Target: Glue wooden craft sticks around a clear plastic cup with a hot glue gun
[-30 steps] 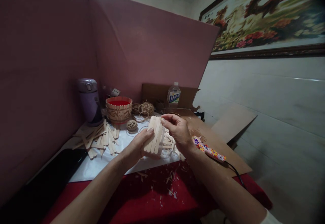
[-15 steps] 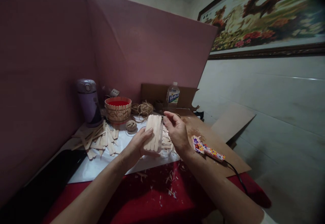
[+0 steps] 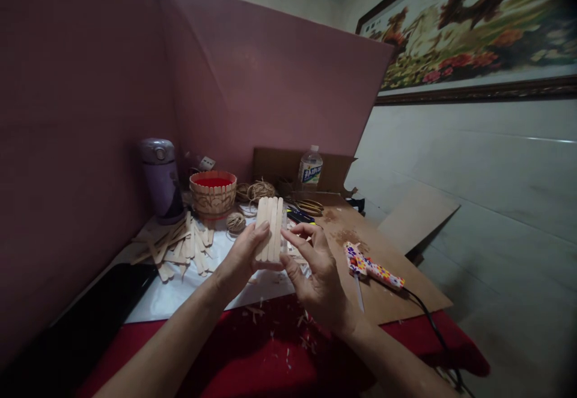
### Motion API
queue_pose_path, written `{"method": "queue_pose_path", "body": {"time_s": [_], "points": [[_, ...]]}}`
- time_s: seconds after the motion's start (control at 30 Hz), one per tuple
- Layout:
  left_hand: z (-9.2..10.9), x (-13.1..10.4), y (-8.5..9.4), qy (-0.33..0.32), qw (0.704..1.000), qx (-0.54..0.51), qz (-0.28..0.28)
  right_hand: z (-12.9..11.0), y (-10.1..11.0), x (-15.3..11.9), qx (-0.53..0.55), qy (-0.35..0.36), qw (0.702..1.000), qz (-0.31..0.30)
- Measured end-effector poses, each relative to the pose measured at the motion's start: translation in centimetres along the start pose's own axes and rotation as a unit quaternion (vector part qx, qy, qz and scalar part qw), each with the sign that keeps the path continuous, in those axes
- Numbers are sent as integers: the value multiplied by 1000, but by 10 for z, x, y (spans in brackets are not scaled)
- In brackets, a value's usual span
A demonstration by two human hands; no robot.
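Note:
My left hand [image 3: 246, 251] grips a small box-like piece faced with wooden craft sticks [image 3: 269, 229], thumb on its front. The sticks stand side by side, upright and slightly tilted, with a clear edge showing at the right. My right hand [image 3: 315, 266] touches that right edge with thumb and forefinger apart; nothing is visible between them. Loose craft sticks [image 3: 192, 244] lie in a pile to the left on white paper. A flower-patterned glue gun [image 3: 372, 267] rests on cardboard to the right.
Behind stand a purple flask [image 3: 161, 181], a stick-covered bowl with red inside [image 3: 213, 193], twine balls [image 3: 261, 190] and a plastic bottle [image 3: 311, 168]. Scissors [image 3: 309, 206] lie on the cardboard [image 3: 406, 299]. A black object [image 3: 112, 290] is at left; wood scraps litter the red cloth [image 3: 252, 350].
My right hand has come down from above the piece's top corner to its right edge, its fingers spreading. The piece is turned slightly more upright in my left hand.

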State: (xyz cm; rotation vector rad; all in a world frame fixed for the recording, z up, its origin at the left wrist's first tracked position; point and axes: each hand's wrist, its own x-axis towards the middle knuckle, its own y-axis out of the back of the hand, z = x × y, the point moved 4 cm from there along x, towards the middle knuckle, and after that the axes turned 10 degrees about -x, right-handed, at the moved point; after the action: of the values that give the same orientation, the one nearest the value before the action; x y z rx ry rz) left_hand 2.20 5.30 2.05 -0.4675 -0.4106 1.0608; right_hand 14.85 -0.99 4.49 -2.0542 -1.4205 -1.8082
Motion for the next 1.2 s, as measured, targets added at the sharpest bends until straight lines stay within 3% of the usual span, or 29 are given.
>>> {"method": "queue_pose_path", "body": {"time_s": [0.3,1.2], "points": [[-3,0,0,-15,1000,26,1,1,2,0,-4,2,1000,-6],[-9,-2,-9,50,998,-2,-36,11,13,15,-50,-9,998,37]]}}
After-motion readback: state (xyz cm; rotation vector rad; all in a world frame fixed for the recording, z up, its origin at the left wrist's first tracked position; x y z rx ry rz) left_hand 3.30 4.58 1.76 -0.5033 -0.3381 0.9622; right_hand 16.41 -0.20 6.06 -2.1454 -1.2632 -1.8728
